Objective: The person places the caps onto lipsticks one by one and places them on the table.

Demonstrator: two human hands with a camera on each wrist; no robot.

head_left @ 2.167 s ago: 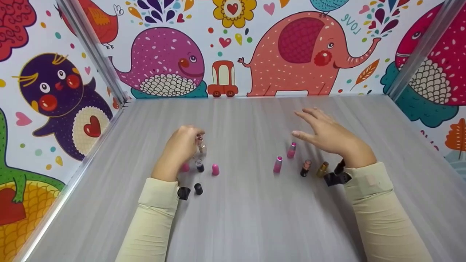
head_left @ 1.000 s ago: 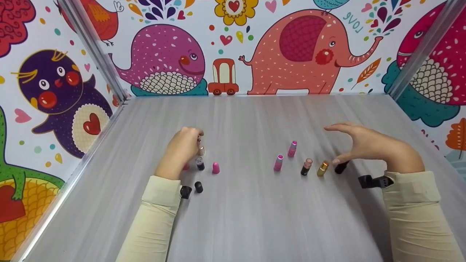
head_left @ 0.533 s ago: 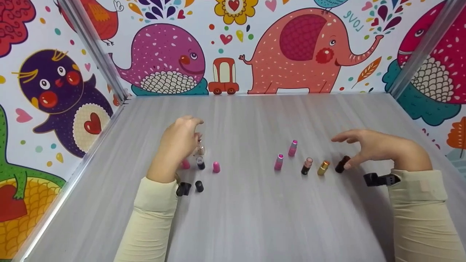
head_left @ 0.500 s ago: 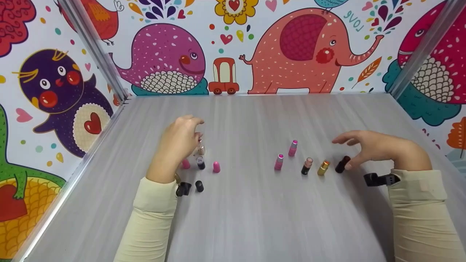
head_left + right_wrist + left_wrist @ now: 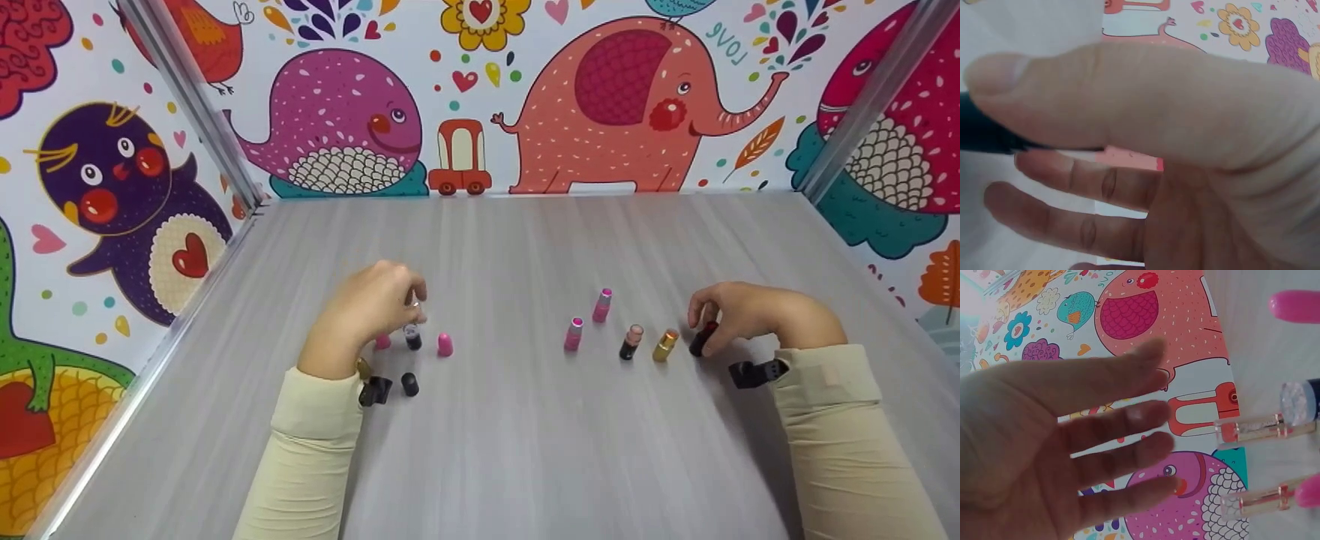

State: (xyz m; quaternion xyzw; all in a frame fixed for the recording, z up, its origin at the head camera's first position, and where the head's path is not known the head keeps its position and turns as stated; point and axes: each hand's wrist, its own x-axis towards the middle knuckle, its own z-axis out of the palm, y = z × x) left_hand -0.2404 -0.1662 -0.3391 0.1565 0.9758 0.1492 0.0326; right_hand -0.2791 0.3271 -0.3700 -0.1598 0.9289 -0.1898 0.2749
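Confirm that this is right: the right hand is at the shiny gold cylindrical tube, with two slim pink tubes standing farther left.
Not so: the head view shows the right hand at the near-black cylindrical tube; the shiny gold cylindrical tube stands just left of it, apart from the hand. The rest holds.

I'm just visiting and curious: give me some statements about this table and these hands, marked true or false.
1. The right hand touches the dark tube. True.
2. The left hand grips a spoon. False: it holds nothing.
3. The gold tube stands between the peach-topped tube and the dark tube. True.
4. Both pink-and-silver tubes lie flat. False: they stand upright.
5. An elephant decorates the back wall. True.
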